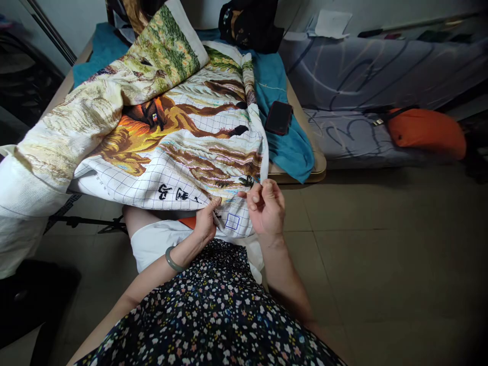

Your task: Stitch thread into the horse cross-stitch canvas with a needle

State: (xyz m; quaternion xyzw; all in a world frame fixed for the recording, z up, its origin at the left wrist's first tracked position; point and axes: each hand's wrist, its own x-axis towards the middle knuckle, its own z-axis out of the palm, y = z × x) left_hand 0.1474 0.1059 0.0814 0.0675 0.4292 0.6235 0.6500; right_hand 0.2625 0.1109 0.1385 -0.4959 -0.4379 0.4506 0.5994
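Note:
A large cross-stitch canvas drapes from the low surface ahead over my lap. It carries stitched horses in orange and brown, a printed blue grid, and black stitched characters near its lower edge. My left hand grips that edge, thumb on top and the other fingers hidden beneath the cloth. At the lower right corner, my right hand is closed, thumb and fingers pinched together beside the canvas's white border. Whatever sits in the pinch, perhaps a needle or thread, is too small to make out.
A teal cloth covers the low padded surface, with a dark phone on it. Behind lies a black bag. An orange bag rests on the grey patterned sofa at right. Rolled canvas hangs off leftward.

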